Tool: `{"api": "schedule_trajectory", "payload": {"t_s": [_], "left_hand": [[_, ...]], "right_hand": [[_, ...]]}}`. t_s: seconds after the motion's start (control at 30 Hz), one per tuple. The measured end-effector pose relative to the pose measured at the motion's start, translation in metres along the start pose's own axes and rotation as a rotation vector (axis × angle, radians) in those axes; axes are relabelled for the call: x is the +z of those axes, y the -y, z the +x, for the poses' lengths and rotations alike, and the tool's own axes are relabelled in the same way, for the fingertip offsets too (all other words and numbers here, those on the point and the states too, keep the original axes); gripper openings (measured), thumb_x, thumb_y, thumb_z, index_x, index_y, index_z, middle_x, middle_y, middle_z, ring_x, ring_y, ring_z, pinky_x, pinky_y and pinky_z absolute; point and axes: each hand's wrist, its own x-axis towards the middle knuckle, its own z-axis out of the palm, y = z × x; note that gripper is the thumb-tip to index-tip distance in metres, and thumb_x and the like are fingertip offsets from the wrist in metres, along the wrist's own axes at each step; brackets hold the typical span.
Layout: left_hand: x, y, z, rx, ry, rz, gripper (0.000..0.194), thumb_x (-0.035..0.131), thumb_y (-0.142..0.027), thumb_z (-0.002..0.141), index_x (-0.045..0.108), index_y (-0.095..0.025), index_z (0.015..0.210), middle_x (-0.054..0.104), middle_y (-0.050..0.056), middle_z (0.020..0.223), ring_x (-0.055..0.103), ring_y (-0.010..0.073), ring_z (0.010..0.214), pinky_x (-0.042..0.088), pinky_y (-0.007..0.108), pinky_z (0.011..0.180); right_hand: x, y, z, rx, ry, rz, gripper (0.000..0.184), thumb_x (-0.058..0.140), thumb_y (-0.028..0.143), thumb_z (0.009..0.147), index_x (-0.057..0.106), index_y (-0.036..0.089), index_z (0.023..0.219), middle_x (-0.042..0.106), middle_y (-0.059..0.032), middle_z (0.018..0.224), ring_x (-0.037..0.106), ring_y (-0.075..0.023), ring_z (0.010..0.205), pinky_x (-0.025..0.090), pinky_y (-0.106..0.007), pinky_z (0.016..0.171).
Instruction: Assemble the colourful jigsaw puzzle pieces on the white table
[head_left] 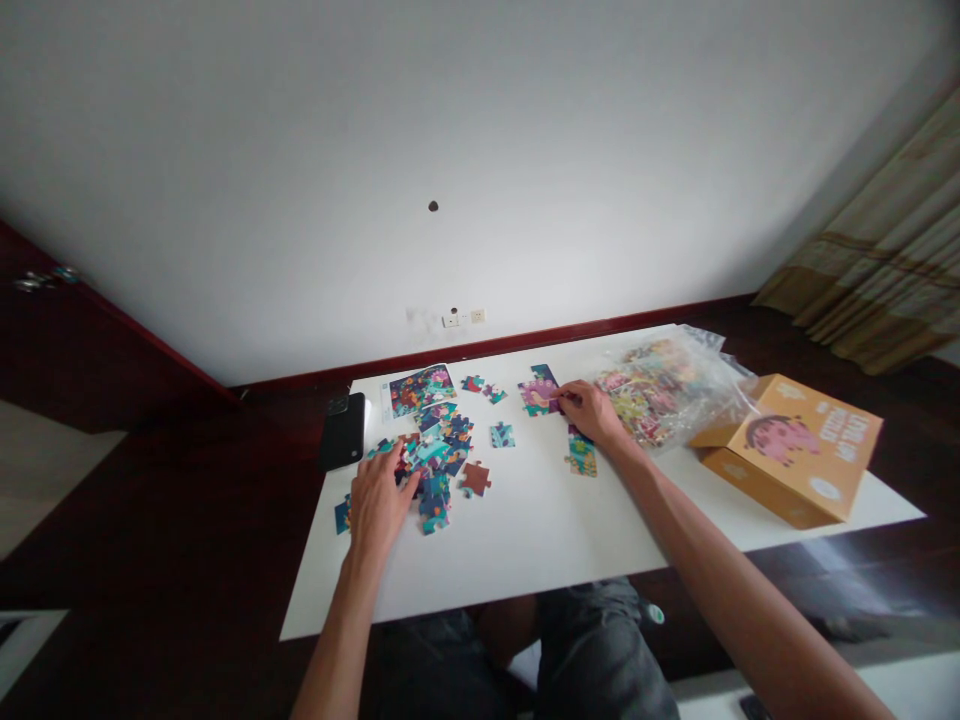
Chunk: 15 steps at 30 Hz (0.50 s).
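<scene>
While left hand (pixel 381 492) arches, right hand (pixel 592 411) extends forward.

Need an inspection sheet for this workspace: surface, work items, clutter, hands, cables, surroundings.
Surface: white tabletop
Work items: puzzle heap at left; small cluster farther right, apparently joined; printed picture sheet behind heap
Clutter: black phone at left edge; clear bag, colourful contents; yellow box at right
Hands: left hand at heap, thumb apart; right hand at cluster's edge, grip unclear
Cables: nothing seen
Surroundings: wall with outlet; door left; curtain right
</scene>
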Motion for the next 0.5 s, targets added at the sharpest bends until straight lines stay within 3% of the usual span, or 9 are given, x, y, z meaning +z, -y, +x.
{"api": "schedule_trajectory", "payload": {"t_s": [0.27,0.5], "left_hand": [[-0.004,0.007,0.001,-0.049,0.001,-0.088,0.025,0.065,-0.026,0.092,0.072,-0.023,0.115,0.073,0.006,0.102,0.065,0.0274,0.099,0.051,0.04,0.093],[-0.037,0.018,-0.026,-0.105,-0.077,-0.11,0.025,0.065,-0.033,0.088,0.07,-0.026,0.111,0.073,0.004,0.103,0.064,0.0259,0.093,0.049,0.036,0.087]], "right_hand": [[-0.001,0.001,0.0,0.011,0.004,0.015,0.024,0.059,0.02,0.086,0.08,0.019,0.096,0.075,-0.0071,0.101,0.068,-0.0192,0.084,0.051,-0.029,0.084],[-0.004,0.003,0.001,0.024,0.023,0.013,0.025,0.058,0.022,0.086,0.08,0.019,0.097,0.075,-0.0072,0.1,0.068,-0.0198,0.084,0.05,-0.029,0.082]]}}
